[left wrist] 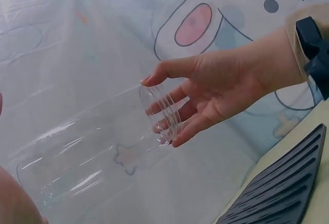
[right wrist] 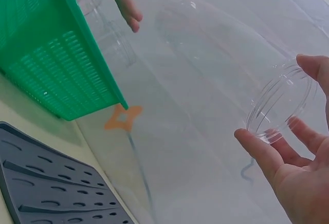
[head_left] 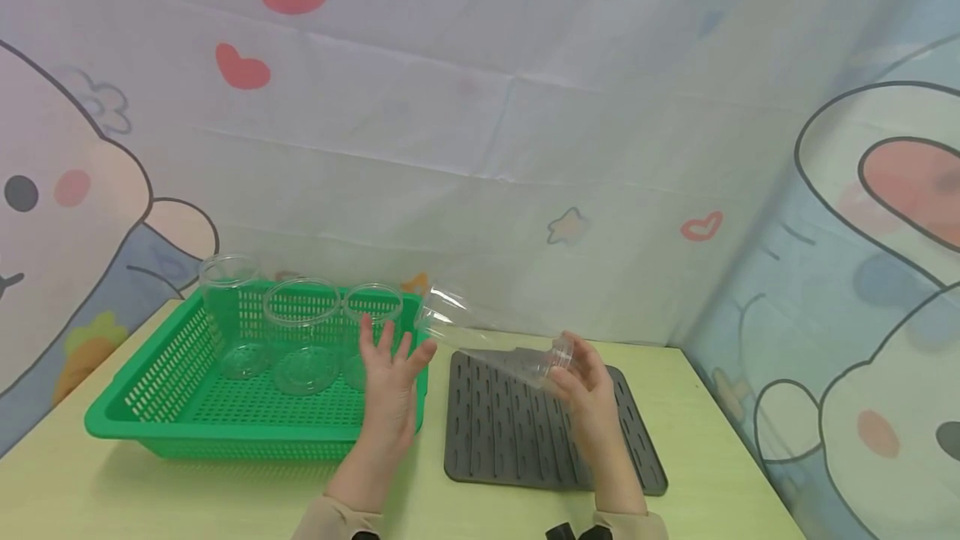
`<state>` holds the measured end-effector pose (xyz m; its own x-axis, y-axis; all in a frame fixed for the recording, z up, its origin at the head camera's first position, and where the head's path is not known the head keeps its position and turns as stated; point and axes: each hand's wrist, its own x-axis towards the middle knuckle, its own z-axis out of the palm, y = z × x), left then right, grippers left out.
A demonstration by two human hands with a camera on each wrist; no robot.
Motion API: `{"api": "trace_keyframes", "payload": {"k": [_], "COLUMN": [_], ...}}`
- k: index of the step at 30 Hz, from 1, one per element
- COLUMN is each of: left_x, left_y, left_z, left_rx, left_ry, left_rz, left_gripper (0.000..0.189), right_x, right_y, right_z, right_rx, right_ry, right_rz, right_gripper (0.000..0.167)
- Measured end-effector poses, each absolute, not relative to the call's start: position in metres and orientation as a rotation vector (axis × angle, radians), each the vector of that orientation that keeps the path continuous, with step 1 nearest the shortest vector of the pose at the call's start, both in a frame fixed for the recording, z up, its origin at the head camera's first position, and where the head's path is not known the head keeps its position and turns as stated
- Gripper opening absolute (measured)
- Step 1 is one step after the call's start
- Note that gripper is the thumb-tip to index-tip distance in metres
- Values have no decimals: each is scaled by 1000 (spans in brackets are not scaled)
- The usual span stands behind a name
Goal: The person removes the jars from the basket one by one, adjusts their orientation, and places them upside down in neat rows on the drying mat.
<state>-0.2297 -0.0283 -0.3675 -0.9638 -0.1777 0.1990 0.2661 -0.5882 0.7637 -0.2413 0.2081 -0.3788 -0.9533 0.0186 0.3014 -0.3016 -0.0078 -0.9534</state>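
Observation:
A clear jar (head_left: 491,344) with a threaded mouth is held tilted in the air, its base up to the left. My right hand (head_left: 588,394) grips it round the threaded mouth (right wrist: 280,100), thumb on one side and fingers on the other. My left hand (head_left: 390,394) is raised near the base end with its fingers spread, holding nothing. In the right wrist view a gap shows between the left hand (right wrist: 125,0) and the jar. Three clear jars (head_left: 303,348) stand upright, mouths up, in the green basket (head_left: 255,432); the left hand partly covers the rightmost.
A dark grey ridged mat (head_left: 517,440) lies on the pale yellow table (head_left: 705,440), to the right of the basket and beneath the held jar. A cartoon-printed cloth (head_left: 487,148) hangs behind the table and along its right side.

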Motion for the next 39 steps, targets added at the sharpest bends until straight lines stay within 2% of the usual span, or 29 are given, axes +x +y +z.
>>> {"api": "trace_keyframes", "payload": {"k": [10,16,28,39], "left_x": [-227,-227,-229,-229], "left_y": [-11,-5,-3,-5], "left_z": [-376,-379,-382,-382], "left_rx": [-300,-386,-364,-354], "left_ry": [-1069,-1036,-973,-959], "left_rz": [-2880,-2988,-3024,-3040], "left_gripper": [117,106,90,89], "right_x": [-238,-237,-235,-236], "right_y": [195,185,177,177], "right_z": [-376,-378,-378,-379], "right_rx": [337,411,458,468], "right_ry": [-2000,-1989,-2019,-2040], "right_rz": [2066,2097,2098,2092], "right_gripper": [55,56,56,55]}}
